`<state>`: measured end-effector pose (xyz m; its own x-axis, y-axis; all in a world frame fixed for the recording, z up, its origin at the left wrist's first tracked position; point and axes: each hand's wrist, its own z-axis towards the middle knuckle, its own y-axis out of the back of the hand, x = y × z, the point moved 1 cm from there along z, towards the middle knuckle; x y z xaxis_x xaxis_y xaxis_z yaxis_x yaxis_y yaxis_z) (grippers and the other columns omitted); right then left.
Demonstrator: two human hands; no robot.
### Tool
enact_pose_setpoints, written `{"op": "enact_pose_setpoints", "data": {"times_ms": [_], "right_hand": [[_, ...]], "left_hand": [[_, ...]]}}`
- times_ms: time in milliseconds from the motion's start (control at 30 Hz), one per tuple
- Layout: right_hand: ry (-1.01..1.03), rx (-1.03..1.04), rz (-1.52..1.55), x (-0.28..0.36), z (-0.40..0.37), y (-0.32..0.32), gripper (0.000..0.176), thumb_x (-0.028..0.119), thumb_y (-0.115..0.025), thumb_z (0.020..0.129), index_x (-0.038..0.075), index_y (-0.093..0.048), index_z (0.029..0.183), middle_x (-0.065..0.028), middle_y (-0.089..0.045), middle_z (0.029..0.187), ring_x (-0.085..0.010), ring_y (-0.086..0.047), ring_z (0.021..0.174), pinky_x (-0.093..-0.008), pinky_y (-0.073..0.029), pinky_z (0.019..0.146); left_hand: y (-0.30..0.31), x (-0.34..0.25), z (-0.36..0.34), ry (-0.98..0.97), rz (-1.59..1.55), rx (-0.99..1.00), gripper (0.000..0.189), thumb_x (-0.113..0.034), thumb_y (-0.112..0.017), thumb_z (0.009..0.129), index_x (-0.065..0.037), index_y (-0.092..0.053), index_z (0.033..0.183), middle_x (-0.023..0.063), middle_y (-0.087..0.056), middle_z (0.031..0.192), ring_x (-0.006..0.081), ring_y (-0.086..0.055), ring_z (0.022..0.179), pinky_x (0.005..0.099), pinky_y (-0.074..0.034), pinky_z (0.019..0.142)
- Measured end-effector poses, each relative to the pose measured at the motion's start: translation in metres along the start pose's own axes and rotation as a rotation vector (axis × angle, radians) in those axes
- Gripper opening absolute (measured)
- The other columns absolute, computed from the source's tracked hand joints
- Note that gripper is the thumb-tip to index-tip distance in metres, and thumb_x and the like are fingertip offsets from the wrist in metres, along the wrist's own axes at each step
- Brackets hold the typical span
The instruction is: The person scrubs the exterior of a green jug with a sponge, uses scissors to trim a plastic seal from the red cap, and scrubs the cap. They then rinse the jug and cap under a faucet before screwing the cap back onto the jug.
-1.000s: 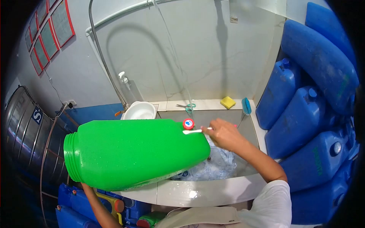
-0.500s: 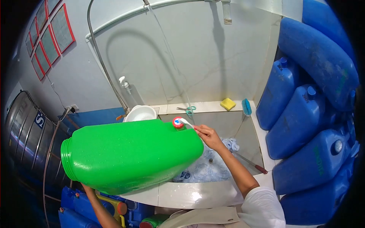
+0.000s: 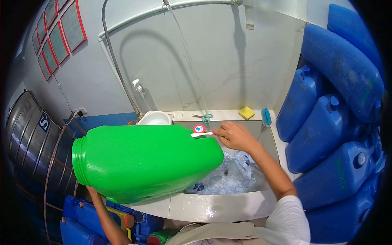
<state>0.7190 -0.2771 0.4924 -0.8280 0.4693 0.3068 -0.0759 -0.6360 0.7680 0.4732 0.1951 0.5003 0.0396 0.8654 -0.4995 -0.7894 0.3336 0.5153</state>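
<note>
A big green jug (image 3: 143,159) lies on its side over the basin's front left edge, its wide ribbed mouth facing left. Near its right end is a red cap (image 3: 199,129) with a blue and white label. My right hand (image 3: 232,135) pinches a white brush (image 3: 202,134) like a toothbrush, its head at the jug beside the cap. Beneath the jug's left end, my left hand (image 3: 93,191) supports it; its fingers are hidden behind the jug. Water (image 3: 189,53) runs from a spout into the basin.
Blue jugs (image 3: 318,134) are stacked along the right side. On the back ledge lie scissors (image 3: 207,118), a yellow sponge (image 3: 246,113) and a blue brush (image 3: 266,117). A white bowl (image 3: 155,118) and pump bottle (image 3: 138,86) stand left. The basin (image 3: 228,209) holds wet bluish items.
The white brush has swung from a tilted position to nearly level, its head now just below the cap. My right hand has turned and risen slightly. The view has shifted a little.
</note>
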Motion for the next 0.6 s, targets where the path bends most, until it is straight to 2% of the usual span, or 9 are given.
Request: {"op": "enact_pose_setpoints", "data": {"times_ms": [33, 167, 233, 367, 433, 467, 533, 567, 600], "right_hand": [[0.121, 0.087, -0.25, 0.01, 0.011, 0.011, 0.024, 0.013, -0.057, 0.077, 0.012, -0.066, 0.099, -0.0096, -0.056, 0.073, -0.0269, -0.056, 0.068, -0.0378, -0.046, 0.057], [0.089, 0.249, -0.436, -0.004, 0.036, 0.024, 0.02, 0.016, -0.054, 0.076, 0.013, -0.067, 0.092, -0.0108, -0.058, 0.072, -0.0293, -0.059, 0.068, -0.0419, -0.047, 0.057], [0.014, 0.361, -0.34, -0.009, 0.029, 0.029, 0.022, 0.015, -0.052, 0.076, 0.013, -0.067, 0.092, -0.0125, -0.061, 0.072, -0.0305, -0.061, 0.069, -0.0421, -0.048, 0.061], [-0.09, 0.401, -0.264, -0.022, 0.009, 0.003, 0.024, 0.022, -0.051, 0.077, 0.014, -0.068, 0.093, -0.0146, -0.064, 0.078, -0.032, -0.062, 0.073, -0.0443, -0.05, 0.065], [-0.191, 0.364, -0.134, -0.02, 0.014, -0.009, 0.025, 0.02, -0.051, 0.077, 0.013, -0.068, 0.095, -0.0156, -0.064, 0.08, -0.0336, -0.062, 0.075, -0.0445, -0.049, 0.068], [-0.185, 0.355, -0.134, -0.025, 0.009, -0.01, 0.025, 0.02, -0.051, 0.077, 0.013, -0.068, 0.095, -0.0156, -0.064, 0.08, -0.0336, -0.062, 0.075, -0.0445, -0.049, 0.068], [-0.162, 0.215, 0.11, -0.045, -0.015, -0.007, 0.027, 0.017, -0.051, 0.077, 0.011, -0.067, 0.098, -0.0158, -0.064, 0.079, -0.0341, -0.062, 0.076, -0.0452, -0.048, 0.069], [-0.157, 0.21, 0.105, -0.059, -0.019, 0.0, 0.027, 0.017, -0.051, 0.077, 0.011, -0.067, 0.098, -0.0158, -0.064, 0.079, -0.0341, -0.062, 0.076, -0.0452, -0.048, 0.069], [-0.245, 0.304, 0.049, -0.075, -0.024, 0.005, 0.026, 0.017, -0.051, 0.077, 0.01, -0.067, 0.098, -0.0169, -0.064, 0.081, -0.0344, -0.061, 0.078, -0.0449, -0.048, 0.071]], "left_hand": [[0.001, 0.0, 0.002, -0.002, -0.001, -0.003, 0.023, 0.001, -0.058, 0.069, 0.006, -0.06, 0.092, 0.0033, -0.058, 0.069, 0.008, -0.054, 0.063, 0.0225, -0.041, 0.055], [-0.006, 0.002, 0.004, -0.001, -0.007, 0.0, 0.024, 0.002, -0.058, 0.069, 0.006, -0.06, 0.092, 0.0033, -0.058, 0.069, 0.0081, -0.054, 0.063, 0.0226, -0.041, 0.055], [-0.005, 0.001, 0.004, -0.002, -0.008, -0.005, 0.024, 0.002, -0.058, 0.069, 0.006, -0.06, 0.092, 0.0033, -0.058, 0.069, 0.0081, -0.054, 0.063, 0.0226, -0.041, 0.056], [-0.009, 0.001, 0.005, 0.013, -0.016, -0.004, 0.024, 0.002, -0.057, 0.069, 0.006, -0.06, 0.092, 0.0034, -0.058, 0.069, 0.0081, -0.054, 0.064, 0.0226, -0.041, 0.056], [-0.011, 0.0, 0.004, 0.017, -0.015, -0.012, 0.024, 0.002, -0.057, 0.069, 0.006, -0.06, 0.092, 0.0034, -0.058, 0.07, 0.0082, -0.054, 0.064, 0.0226, -0.041, 0.056], [-0.012, -0.002, 0.004, 0.024, -0.019, -0.02, 0.024, 0.002, -0.057, 0.069, 0.006, -0.059, 0.093, 0.0034, -0.058, 0.07, 0.0082, -0.054, 0.064, 0.0226, -0.041, 0.056], [-0.01, -0.004, -0.002, 0.036, -0.022, -0.038, 0.024, 0.002, -0.057, 0.069, 0.006, -0.059, 0.093, 0.0034, -0.058, 0.07, 0.0082, -0.054, 0.064, 0.0227, -0.041, 0.056], [-0.012, -0.004, -0.003, 0.04, -0.034, -0.056, 0.024, 0.002, -0.057, 0.069, 0.006, -0.059, 0.093, 0.0034, -0.058, 0.07, 0.0082, -0.054, 0.064, 0.0227, -0.041, 0.056], [-0.013, -0.007, -0.006, 0.051, -0.047, -0.089, 0.025, 0.002, -0.057, 0.069, 0.006, -0.059, 0.093, 0.0034, -0.058, 0.07, 0.0082, -0.054, 0.064, 0.0227, -0.041, 0.056]]}}
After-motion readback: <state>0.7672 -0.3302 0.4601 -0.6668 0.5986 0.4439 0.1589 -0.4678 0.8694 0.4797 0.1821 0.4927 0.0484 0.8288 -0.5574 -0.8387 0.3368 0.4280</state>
